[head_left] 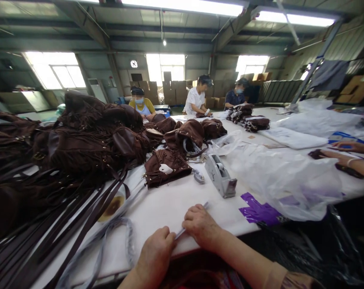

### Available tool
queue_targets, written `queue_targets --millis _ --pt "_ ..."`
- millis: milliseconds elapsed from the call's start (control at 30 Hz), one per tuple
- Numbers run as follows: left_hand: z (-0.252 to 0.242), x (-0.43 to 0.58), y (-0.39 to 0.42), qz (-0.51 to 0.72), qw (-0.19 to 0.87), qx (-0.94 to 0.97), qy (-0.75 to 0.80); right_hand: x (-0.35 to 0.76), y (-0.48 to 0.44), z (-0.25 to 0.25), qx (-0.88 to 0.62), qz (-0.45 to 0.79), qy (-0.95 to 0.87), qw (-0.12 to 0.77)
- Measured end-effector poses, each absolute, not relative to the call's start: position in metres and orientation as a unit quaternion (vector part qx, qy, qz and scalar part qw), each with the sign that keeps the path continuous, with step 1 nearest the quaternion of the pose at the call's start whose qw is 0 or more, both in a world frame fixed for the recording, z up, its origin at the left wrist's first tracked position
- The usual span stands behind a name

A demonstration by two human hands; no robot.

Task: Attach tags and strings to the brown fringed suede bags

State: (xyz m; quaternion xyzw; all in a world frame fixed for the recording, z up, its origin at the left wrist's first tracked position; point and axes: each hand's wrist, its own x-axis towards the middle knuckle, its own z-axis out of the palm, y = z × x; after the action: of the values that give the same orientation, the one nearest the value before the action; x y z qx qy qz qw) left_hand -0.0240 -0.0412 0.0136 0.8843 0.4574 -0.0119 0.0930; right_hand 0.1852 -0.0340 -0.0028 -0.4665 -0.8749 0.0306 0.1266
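My left hand (158,253) is closed at the table's front edge, its thumb and fingers pinching one end of a thin pale strip (180,233). Farther along the same strip, my right hand (201,227) is closed too, and a short end sticks out beyond its fingers. What the strip is made of cannot be told. On the left, a long strap wrapped in clear film (130,241) lies looped on the white table (158,204). Beyond my hands are a grey tape dispenser (219,176) and a brown fringed bag (166,170) with a white piece on it.
Brown fringed bags (88,140) are heaped at left, their dark straps (88,224) trailing forward. Clear plastic bags (284,176) and purple tape (258,209) lie at right. A co-worker's hands (344,155) reach in from the right. Several people sit or stand across the table.
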Motion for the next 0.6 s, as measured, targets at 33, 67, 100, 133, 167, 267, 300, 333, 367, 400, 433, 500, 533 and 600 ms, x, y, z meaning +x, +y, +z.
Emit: queue_targets --millis 33,67,100,133,167,267,300,333,367,400,433,500,533,600 --pt "0.01 -0.026 -0.039 -0.006 0.092 0.89 0.446 0.192 -0.034 -0.002 -0.468 0.028 -0.874 0.128" --pt "0.006 -0.029 -0.037 0.001 0.089 0.896 0.436 0.197 -0.034 -0.001 -0.468 0.025 -0.874 0.128" --pt "0.002 -0.031 -0.034 0.009 0.083 0.901 0.427 0.201 -0.035 -0.001 -0.466 0.022 -0.876 0.127" --pt "-0.003 -0.033 -0.031 0.017 0.074 0.907 0.415 0.203 -0.035 -0.001 -0.459 0.021 -0.879 0.125" --pt "-0.007 -0.033 -0.028 0.024 0.061 0.912 0.404 0.202 -0.035 -0.002 -0.451 0.022 -0.884 0.124" --pt "-0.018 -0.028 -0.022 0.054 0.037 0.925 0.375 0.192 -0.035 -0.005 -0.426 0.025 -0.895 0.127" --pt "-0.02 -0.026 -0.021 0.07 0.038 0.926 0.368 0.187 -0.036 -0.006 -0.423 0.026 -0.896 0.131" --pt "-0.02 -0.024 -0.021 0.088 0.043 0.926 0.364 0.183 -0.036 -0.007 -0.422 0.026 -0.896 0.134" --pt "-0.019 -0.022 -0.021 0.107 0.053 0.925 0.361 0.179 -0.037 -0.008 -0.424 0.026 -0.895 0.137" --pt "-0.018 -0.021 -0.021 0.123 0.066 0.923 0.358 0.176 -0.037 -0.009 -0.427 0.027 -0.893 0.139" --pt "-0.015 -0.02 -0.021 0.134 0.08 0.92 0.359 0.174 -0.038 -0.01 -0.433 0.028 -0.89 0.14" --pt "-0.009 -0.018 -0.022 0.137 0.108 0.914 0.366 0.172 -0.04 -0.009 -0.448 0.033 -0.883 0.14" --pt "-0.007 -0.018 -0.022 0.13 0.12 0.912 0.371 0.173 -0.04 -0.008 -0.455 0.037 -0.878 0.142" --pt "-0.002 -0.017 -0.022 0.113 0.134 0.906 0.387 0.178 -0.042 -0.006 -0.469 0.045 -0.868 0.157"
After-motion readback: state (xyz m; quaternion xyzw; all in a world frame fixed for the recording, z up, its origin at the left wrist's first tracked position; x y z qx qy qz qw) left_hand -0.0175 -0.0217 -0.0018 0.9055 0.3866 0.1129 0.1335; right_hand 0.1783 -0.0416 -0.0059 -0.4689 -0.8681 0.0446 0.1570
